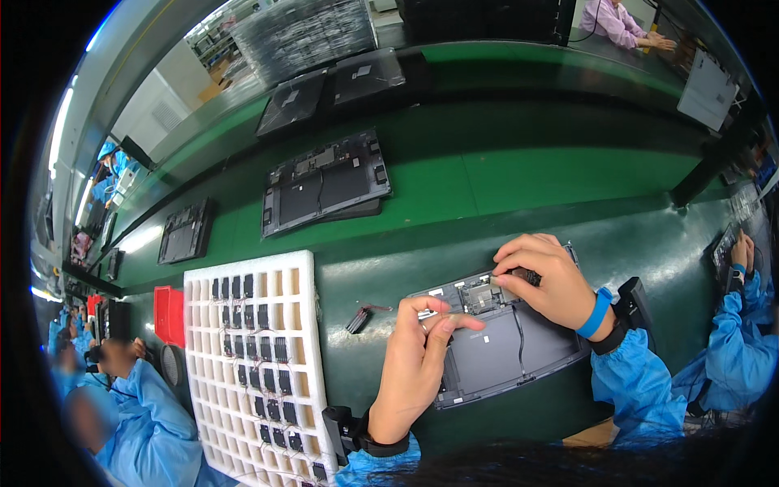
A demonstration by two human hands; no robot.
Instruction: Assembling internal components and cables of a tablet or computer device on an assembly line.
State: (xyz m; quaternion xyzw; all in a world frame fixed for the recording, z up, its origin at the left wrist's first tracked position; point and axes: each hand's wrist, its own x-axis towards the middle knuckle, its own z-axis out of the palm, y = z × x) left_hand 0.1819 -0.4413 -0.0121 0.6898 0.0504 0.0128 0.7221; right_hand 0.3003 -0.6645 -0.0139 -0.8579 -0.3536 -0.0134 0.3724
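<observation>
An opened laptop base [489, 361], dark grey with bare circuit boards along its far edge, lies on the bench in front of me. Over its far right part my right hand [548, 276] pinches a small black part [531, 277], mostly covered by the fingers. My left hand [414, 369] is at the base's left side, fingers curled and thumb close to the index finger; whatever they hold is hidden. Left of that hand a small black module with thin wires [357, 320] rests on the bench. A white foam tray [310, 341] holds rows of similar black wired modules.
A red bin [169, 315] stands beyond the tray's left edge. On the green conveyor [511, 183] ahead sit another opened laptop base [324, 183] and a smaller dark chassis [185, 233]. Co-workers in blue sleeves sit close at left [154, 422] and right [738, 349].
</observation>
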